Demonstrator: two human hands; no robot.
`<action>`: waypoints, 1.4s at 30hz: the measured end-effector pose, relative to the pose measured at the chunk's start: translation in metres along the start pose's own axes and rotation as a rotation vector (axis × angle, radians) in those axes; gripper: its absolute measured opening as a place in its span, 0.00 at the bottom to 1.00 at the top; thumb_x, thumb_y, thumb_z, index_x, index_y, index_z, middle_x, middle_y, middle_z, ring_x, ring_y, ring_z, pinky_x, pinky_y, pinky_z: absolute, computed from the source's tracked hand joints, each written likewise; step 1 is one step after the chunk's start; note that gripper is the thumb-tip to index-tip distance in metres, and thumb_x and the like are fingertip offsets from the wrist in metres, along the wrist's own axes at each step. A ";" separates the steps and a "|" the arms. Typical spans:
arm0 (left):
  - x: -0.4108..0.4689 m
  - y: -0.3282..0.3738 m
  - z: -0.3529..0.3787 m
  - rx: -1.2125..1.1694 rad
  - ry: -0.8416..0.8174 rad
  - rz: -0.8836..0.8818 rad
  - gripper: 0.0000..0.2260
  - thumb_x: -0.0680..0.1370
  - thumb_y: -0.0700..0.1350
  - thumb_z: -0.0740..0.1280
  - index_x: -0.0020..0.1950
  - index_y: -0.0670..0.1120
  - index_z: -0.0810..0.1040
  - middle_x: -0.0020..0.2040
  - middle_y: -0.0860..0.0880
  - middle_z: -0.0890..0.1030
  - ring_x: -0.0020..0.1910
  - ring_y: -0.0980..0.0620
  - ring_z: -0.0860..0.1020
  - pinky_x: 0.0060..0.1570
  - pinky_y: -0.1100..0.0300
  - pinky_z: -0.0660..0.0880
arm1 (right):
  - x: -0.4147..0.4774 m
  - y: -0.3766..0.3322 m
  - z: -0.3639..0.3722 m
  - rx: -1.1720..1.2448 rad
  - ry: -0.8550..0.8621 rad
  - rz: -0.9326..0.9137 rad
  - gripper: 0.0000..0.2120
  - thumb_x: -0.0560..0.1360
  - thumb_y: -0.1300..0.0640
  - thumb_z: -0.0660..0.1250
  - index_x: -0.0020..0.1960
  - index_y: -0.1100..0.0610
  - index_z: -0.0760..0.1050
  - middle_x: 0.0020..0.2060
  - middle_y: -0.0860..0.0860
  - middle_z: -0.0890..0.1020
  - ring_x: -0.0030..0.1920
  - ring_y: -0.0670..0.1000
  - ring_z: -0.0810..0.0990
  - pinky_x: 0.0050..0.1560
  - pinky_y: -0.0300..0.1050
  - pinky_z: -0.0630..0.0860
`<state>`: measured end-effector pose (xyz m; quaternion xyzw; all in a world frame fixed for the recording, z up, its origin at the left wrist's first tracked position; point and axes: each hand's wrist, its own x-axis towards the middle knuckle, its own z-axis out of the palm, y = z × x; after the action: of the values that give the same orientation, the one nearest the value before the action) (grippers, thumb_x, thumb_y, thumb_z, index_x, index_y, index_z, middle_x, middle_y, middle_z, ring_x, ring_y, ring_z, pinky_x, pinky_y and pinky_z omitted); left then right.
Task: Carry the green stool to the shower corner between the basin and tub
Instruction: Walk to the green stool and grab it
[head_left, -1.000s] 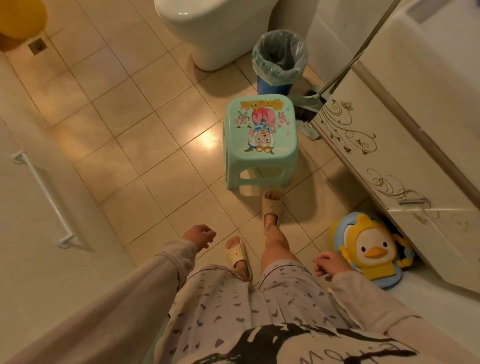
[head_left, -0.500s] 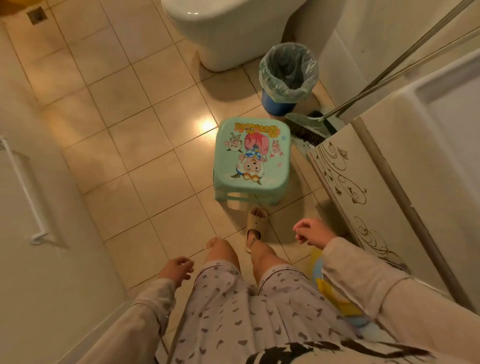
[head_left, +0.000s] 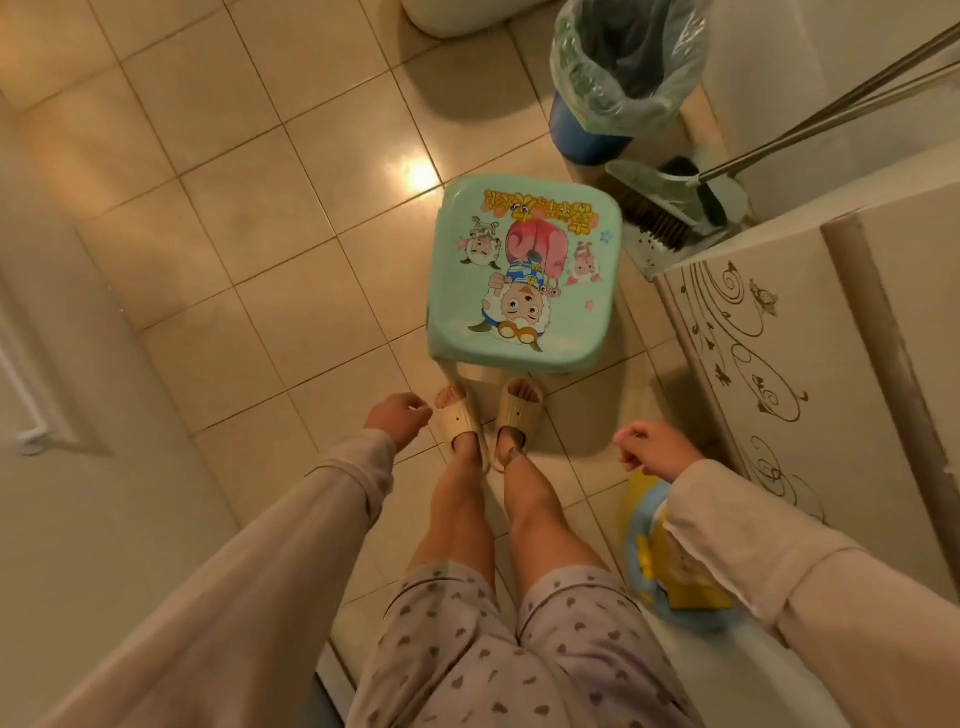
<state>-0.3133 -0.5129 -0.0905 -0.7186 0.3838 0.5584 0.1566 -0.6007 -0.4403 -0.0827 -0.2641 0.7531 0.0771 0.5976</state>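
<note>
I am looking straight down at a tiled bathroom floor (head_left: 249, 218). At the far left, a white rail (head_left: 23, 395) runs along a pale wall or door panel. My left hand (head_left: 397, 415) hangs in a long pale sleeve, fingers loosely curled, its grip holding nothing. Just right of it are my two feet in beige slippers (head_left: 491, 415), side by side, toes touching the shadow at the near edge of the green stool (head_left: 524, 275). The stool stands upright on the floor directly in front of me, its seat printed with cartoon sheep characters that appear upside down from where I stand. Neither hand touches it.

Beyond the stool, at the top edge, sits the white base of a toilet (head_left: 457, 18). To the right of that is a blue bin (head_left: 618, 83) lined with a clear plastic bag. Just beside the stool's far right corner lie a broom and dustpan (head_left: 670, 208), their metal handles leaning up to the right.

My right hand (head_left: 654, 449) hovers low, fingers loosely curled, its grip also empty. Beneath my right sleeve is a yellow and blue plastic item (head_left: 660, 561), partly hidden. Along the right edge stands a white cabinet (head_left: 779, 364) decorated with gold swirls.
</note>
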 end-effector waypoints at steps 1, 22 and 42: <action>0.015 0.004 -0.002 0.005 0.005 0.006 0.15 0.76 0.42 0.60 0.59 0.38 0.77 0.59 0.38 0.80 0.56 0.41 0.78 0.56 0.54 0.72 | 0.013 -0.003 -0.001 -0.008 -0.002 0.005 0.07 0.75 0.61 0.59 0.40 0.57 0.73 0.30 0.51 0.75 0.32 0.48 0.73 0.33 0.38 0.66; 0.211 0.103 -0.017 -0.527 0.140 0.018 0.29 0.78 0.60 0.46 0.69 0.42 0.69 0.67 0.45 0.73 0.58 0.48 0.72 0.61 0.55 0.67 | 0.223 -0.069 -0.029 0.840 0.208 -0.021 0.17 0.75 0.40 0.55 0.43 0.48 0.78 0.40 0.46 0.83 0.44 0.47 0.81 0.51 0.45 0.78; 0.033 0.017 -0.044 -0.694 0.054 0.028 0.20 0.73 0.52 0.66 0.57 0.38 0.76 0.46 0.45 0.81 0.42 0.47 0.79 0.49 0.54 0.76 | 0.036 -0.082 -0.032 0.540 -0.116 -0.087 0.23 0.70 0.46 0.67 0.58 0.60 0.78 0.55 0.59 0.83 0.54 0.55 0.82 0.56 0.47 0.76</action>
<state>-0.2934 -0.5654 -0.1033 -0.7380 0.1850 0.6386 -0.1151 -0.5931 -0.5348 -0.0916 -0.1224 0.6990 -0.1374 0.6911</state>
